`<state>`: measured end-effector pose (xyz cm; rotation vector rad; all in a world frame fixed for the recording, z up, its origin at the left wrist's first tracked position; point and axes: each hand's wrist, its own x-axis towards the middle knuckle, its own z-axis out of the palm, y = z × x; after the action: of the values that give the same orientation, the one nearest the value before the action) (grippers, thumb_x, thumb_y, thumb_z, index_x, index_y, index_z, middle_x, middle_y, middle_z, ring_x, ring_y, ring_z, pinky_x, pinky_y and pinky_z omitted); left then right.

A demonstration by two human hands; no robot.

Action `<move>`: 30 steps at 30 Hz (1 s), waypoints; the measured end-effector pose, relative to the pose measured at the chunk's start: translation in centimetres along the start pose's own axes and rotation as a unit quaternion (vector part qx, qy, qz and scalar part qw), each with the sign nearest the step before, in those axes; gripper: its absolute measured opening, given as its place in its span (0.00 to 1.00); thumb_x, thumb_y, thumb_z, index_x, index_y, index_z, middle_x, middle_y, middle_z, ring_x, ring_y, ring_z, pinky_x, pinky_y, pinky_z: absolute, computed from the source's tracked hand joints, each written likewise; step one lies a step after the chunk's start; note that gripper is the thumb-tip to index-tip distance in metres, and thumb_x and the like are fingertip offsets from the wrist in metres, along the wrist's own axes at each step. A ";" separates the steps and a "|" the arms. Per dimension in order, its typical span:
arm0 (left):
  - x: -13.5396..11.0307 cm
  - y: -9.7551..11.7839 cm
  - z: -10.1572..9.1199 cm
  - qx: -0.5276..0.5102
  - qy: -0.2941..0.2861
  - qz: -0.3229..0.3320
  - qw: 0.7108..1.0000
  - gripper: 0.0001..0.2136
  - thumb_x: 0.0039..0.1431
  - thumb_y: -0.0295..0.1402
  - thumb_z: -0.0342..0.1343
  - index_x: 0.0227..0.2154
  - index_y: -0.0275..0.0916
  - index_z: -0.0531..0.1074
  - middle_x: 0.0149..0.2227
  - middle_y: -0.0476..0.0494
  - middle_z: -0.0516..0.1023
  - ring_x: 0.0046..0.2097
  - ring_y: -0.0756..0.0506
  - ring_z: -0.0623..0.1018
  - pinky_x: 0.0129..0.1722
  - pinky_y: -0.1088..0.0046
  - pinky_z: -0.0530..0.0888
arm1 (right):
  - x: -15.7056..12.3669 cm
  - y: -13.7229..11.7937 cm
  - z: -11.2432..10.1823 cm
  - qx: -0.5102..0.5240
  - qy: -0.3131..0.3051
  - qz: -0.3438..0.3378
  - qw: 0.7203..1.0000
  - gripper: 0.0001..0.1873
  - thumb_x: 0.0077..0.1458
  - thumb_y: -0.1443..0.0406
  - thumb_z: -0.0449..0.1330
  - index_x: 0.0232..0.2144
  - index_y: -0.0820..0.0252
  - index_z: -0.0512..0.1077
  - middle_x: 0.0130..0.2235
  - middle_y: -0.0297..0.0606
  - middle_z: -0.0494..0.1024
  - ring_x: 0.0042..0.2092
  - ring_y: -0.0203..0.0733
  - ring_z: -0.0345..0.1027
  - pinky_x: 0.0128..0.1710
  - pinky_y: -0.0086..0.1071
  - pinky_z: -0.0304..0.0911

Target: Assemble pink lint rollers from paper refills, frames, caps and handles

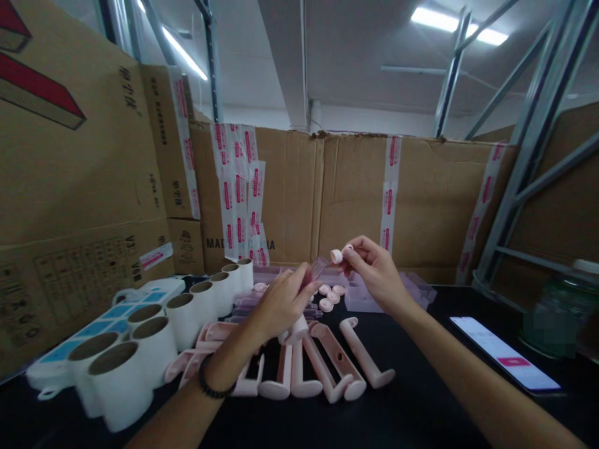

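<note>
My left hand (283, 299) is closed around a clear purplish plastic piece (320, 268), its far end pointing up toward my right hand. My right hand (374, 271) pinches a small pale pink cap (336, 255); a second small pink part shows between the fingertips. Beneath the hands lie several round pink caps (329, 298) in a loose group. Pink plastic holders (365, 355) with rounded ends lie in a row nearer to me, partly hidden by my left forearm. Clear purplish pieces (255, 307) lie behind my left hand.
White cardboard-cored rolls (124, 380) stand in a line at left, beside a white-and-blue case (100, 327). Purplish translucent trays (360, 296) sit at the back. A lit phone (505, 354) and a green-tinted jar (552, 318) are at right. Cardboard walls (294, 193) enclose the black table.
</note>
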<state>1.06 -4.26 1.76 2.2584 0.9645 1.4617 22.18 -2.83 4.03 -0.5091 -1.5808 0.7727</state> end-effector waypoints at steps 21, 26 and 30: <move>-0.8 1.0 0.6 -0.093 -0.007 -0.036 0.995 0.09 0.50 0.38 0.71 0.26 0.44 0.76 0.22 0.49 0.67 0.28 0.42 0.66 0.36 0.71 0.61 | -2.5 -2.7 -0.6 -0.252 -0.057 -0.060 0.964 0.09 0.65 0.63 0.57 0.33 0.58 0.73 0.27 0.32 0.74 0.28 0.35 0.68 0.28 0.27 0.59; -0.8 1.2 0.7 -0.051 -0.032 -0.019 0.998 0.09 0.54 0.39 0.68 0.26 0.44 0.75 0.24 0.47 0.71 0.29 0.42 0.68 0.33 0.71 0.59 | -3.0 -2.6 -0.6 -0.261 -0.042 -0.075 0.961 0.07 0.65 0.64 0.57 0.34 0.58 0.73 0.27 0.32 0.75 0.28 0.35 0.70 0.28 0.27 0.61; -0.8 1.3 0.7 -0.027 -0.045 0.004 0.999 0.09 0.57 0.39 0.65 0.26 0.44 0.75 0.24 0.47 0.74 0.27 0.43 0.69 0.30 0.71 0.57 | -3.0 -2.5 -0.9 -0.285 -0.050 -0.102 0.952 0.08 0.65 0.64 0.57 0.34 0.58 0.74 0.28 0.33 0.77 0.28 0.35 0.70 0.28 0.27 0.61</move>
<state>1.96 -5.65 1.62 2.2701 0.8812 1.3603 23.83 -6.47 3.88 -0.7132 -1.9207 0.1731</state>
